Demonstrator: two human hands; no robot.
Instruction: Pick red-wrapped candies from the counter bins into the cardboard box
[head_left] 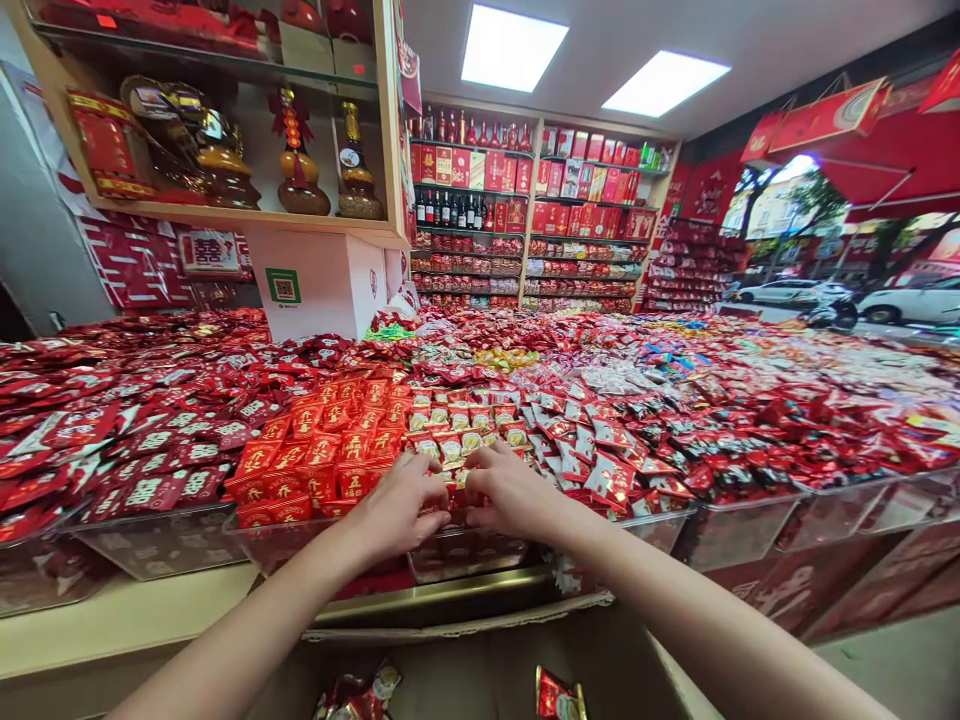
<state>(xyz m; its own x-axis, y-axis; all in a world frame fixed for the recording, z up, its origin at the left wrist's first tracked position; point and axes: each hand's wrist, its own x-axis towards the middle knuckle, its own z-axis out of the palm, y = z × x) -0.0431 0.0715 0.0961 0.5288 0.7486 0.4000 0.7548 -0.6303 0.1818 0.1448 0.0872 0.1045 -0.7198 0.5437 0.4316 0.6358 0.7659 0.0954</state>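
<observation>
My left hand (405, 503) and my right hand (510, 492) are close together over the front of a clear plastic bin. Rows of red and gold candy packets (471, 440) with a pale round picture fill this bin. The fingers of both hands are bent, fingertips down on a packet (455, 490) at the front of the rows; my hands partly cover it. Left of my left hand, orange-red packets (322, 450) with gold characters stand in neat rows. To the right of my right hand lie loose red and white packets (611, 470).
An open cardboard box (465, 660) stands below the bins, with several packets (559, 695) inside. Other bins (739, 525) of packets run along both sides. A white pillar with a QR sign (283, 285) and a shelf of bottles (304, 195) rise at the left.
</observation>
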